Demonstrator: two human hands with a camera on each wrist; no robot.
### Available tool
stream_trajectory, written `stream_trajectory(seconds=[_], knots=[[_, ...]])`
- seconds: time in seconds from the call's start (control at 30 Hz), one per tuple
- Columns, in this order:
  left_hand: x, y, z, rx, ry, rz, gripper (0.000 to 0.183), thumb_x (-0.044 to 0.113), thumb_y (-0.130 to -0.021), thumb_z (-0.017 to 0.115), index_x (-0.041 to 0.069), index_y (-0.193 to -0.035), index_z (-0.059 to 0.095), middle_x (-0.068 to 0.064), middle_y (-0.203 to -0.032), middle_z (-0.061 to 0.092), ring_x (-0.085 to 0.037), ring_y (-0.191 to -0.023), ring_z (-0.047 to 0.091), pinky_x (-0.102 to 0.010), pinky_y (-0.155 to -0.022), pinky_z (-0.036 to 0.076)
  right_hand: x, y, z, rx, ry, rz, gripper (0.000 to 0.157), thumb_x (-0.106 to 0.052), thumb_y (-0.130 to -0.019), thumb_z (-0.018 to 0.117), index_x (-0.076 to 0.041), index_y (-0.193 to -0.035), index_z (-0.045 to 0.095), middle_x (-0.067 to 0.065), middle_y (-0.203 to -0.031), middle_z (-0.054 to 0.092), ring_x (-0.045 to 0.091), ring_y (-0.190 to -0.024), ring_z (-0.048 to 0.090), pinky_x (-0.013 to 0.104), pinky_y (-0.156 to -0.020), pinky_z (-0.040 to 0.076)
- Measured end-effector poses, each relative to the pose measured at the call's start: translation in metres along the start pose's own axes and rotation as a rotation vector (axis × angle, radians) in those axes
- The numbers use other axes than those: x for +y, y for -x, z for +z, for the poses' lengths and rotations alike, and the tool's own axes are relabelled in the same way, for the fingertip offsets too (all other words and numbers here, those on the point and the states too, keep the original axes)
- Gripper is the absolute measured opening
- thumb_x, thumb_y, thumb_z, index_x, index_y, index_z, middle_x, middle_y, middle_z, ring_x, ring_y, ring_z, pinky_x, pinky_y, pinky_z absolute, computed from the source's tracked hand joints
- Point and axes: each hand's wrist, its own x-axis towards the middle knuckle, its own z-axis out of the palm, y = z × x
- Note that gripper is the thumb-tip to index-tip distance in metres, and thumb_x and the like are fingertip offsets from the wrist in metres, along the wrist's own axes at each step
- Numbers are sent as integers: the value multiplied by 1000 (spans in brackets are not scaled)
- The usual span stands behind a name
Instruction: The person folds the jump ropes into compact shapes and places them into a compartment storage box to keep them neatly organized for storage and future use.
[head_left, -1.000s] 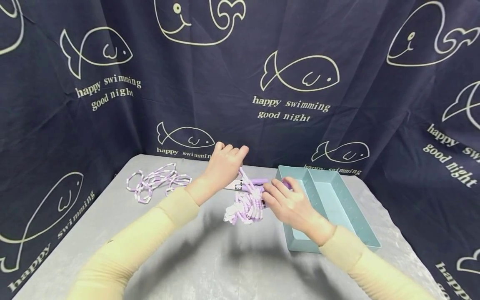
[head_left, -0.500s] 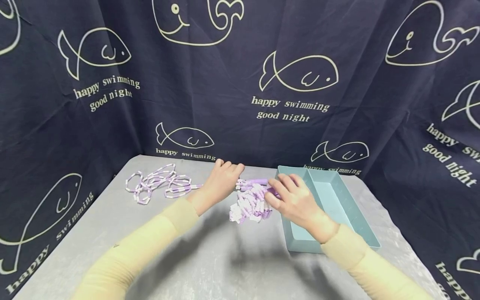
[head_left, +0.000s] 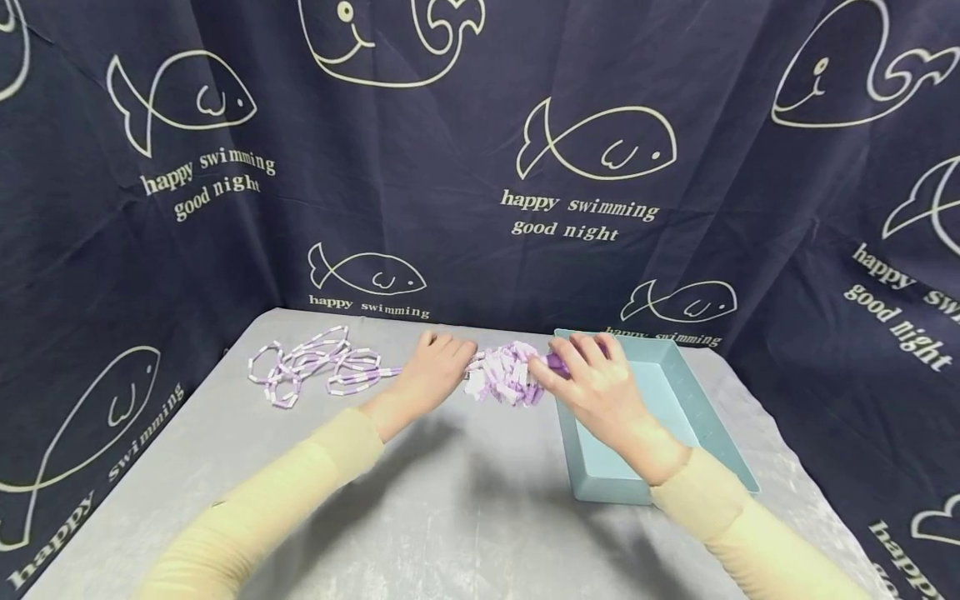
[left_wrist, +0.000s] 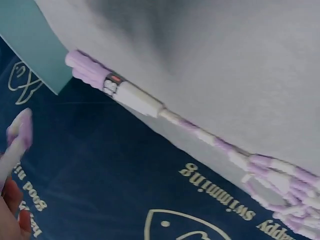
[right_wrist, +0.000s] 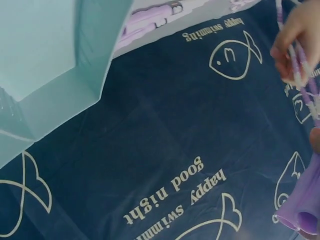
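Observation:
A bundled beaded jump rope (head_left: pixel 510 375) in white and purple hangs between both hands in the head view. My right hand (head_left: pixel 596 387) grips its purple handles, whose flared ends (right_wrist: pixel 300 200) show at the right edge of the right wrist view. My left hand (head_left: pixel 435 367) holds rope strands at the bundle's left side; its fingers curl round them in the right wrist view. A second jump rope (head_left: pixel 322 362) lies in loose loops on the table's left. Its purple and white handles (left_wrist: pixel 92 70) show in the left wrist view, but hands and bundle mostly hide them from the head camera.
A teal divided box (head_left: pixel 611 489) stands on the right of the grey table (head_left: pixel 450 533), partly under my right hand. Behind the table hangs a dark blue curtain (head_left: pixel 450 167) printed with fish and lettering.
The left hand has come down and slightly left, still holding strands. The bundle has risen and now covers the handles lying behind it. The right hand has shifted slightly right.

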Motion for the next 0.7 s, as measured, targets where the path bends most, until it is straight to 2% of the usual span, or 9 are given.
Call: stream_trajectory(seconds=[0.1,0.2,0.37,0.5,0.7], knots=[[-3,5,-2,-37,-17,-15,16,11,-84,59,10,-97,51,-3,-85,57,-22,-78,49,-38,-73,31,2,2,0,-14,-2,11,24,2,-89,48,-15,-101,61,15,-93,61,36,-81,58,52,-74,48],[-2,7,-2,-44,-57,-3,8,10,-90,47,8,-97,51,-4,-86,57,-23,-78,49,-38,-72,32,4,2,1,-17,7,33,21,1,-89,48,-11,-103,59,15,-94,61,35,-81,57,50,-73,47],[4,10,-2,17,-150,39,19,10,-94,30,7,-94,49,-6,-83,55,-23,-75,48,-38,-69,33,4,0,4,-74,54,135,12,-2,-92,43,-4,-101,50,14,-97,57,34,-80,54,46,-66,41],[14,13,-3,34,-184,69,23,9,-94,25,7,-90,47,-7,-79,52,-23,-72,46,-38,-67,33,4,-2,6,-109,58,227,14,-4,-94,39,-3,-106,46,14,-99,56,35,-82,54,47,-65,40],[31,19,-10,-17,-157,71,20,7,-93,27,7,-91,47,-4,-79,50,-22,-71,44,-36,-67,33,5,-2,9,-137,85,324,17,-5,-94,39,-5,-110,45,14,-99,56,37,-80,53,47,-62,38]])
